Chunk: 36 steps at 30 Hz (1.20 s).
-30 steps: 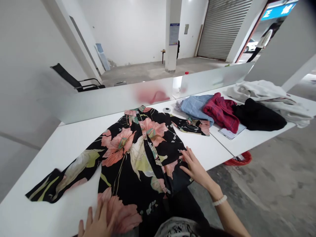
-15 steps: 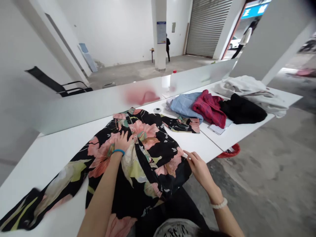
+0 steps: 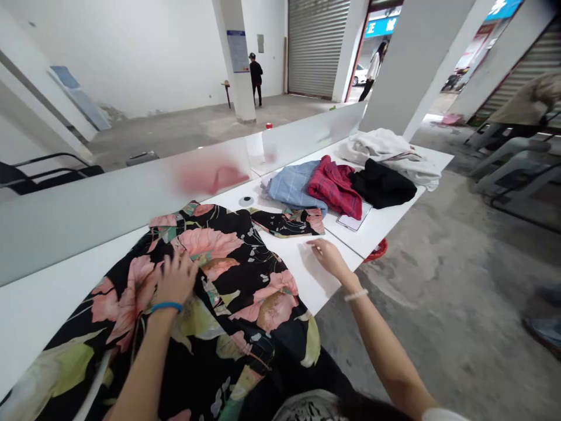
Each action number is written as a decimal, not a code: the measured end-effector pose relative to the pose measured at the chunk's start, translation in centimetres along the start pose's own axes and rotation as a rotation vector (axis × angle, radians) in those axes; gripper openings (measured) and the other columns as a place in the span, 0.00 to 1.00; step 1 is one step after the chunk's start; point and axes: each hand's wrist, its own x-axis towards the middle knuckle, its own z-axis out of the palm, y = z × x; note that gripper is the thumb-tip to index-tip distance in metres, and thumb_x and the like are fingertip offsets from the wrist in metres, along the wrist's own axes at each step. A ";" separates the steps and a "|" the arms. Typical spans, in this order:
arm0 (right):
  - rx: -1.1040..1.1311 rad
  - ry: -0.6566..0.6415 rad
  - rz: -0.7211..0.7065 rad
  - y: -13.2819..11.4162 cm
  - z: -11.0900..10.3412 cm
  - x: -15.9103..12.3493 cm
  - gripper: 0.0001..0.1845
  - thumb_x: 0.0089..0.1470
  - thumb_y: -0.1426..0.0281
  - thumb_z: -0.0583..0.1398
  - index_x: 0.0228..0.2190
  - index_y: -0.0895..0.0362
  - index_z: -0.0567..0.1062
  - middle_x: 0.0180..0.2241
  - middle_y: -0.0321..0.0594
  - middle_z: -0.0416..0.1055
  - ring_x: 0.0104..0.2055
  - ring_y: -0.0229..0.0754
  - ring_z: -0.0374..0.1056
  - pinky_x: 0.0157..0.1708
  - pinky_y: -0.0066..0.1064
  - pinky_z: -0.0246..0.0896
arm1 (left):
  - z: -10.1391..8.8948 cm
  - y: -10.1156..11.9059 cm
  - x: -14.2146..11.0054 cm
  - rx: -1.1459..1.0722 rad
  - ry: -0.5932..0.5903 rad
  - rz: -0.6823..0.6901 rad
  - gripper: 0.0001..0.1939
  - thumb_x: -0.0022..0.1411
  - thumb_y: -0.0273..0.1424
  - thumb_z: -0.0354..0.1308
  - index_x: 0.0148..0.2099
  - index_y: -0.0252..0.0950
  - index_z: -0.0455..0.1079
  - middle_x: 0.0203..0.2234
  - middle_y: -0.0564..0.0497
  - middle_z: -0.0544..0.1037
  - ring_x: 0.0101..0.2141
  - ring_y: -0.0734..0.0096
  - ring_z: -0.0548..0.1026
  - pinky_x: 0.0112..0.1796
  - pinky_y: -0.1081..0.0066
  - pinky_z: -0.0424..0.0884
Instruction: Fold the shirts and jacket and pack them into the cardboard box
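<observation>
- Two bare hands are shown at a long white table (image 3: 287, 251). The left hand (image 3: 176, 278), with a blue band at its wrist, is spread wide on the front of a black long-sleeved shirt with large pink flowers (image 3: 219, 240). The right hand (image 3: 326, 257), with a white band at its wrist, is held over bare tabletop just beside the shirt, fingers partly curled; whether anything is pinched cannot be told.
- One shirt is laid out on the near part of the table, its collar toward a frosted partition (image 3: 153, 193).
- Three crumpled garments are heaped farther right: light blue checked (image 3: 291, 184), red plaid (image 3: 335, 187) and plain black (image 3: 385, 184). White cloth (image 3: 379, 143) is piled behind them.
- One flat, pale-screened device (image 3: 352, 222) is partly covered by the red plaid garment.
- Compared with half a second ago, the right hand has been moved off the shirt's side edge, and the view has been turned rightward. The black-clad person (image 3: 256, 73) by the pillar is now more fully seen.
- The cuff at lower left is cut off by the frame. Part of the shirt is hidden by the left forearm. A red basket (image 3: 377, 251) is mostly hidden under the table. The left fingers are blurred.
</observation>
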 end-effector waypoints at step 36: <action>0.304 0.559 0.041 -9.9 -5.9 4.7 0.12 0.56 0.62 0.54 0.38 0.58 0.66 0.25 0.36 0.66 0.25 0.39 0.61 0.27 0.29 0.56 | -3.2 8.4 -27.9 -0.184 0.213 0.176 0.17 0.62 0.30 0.50 0.52 0.43 0.71 0.47 0.53 0.77 0.48 0.63 0.74 0.48 0.61 0.71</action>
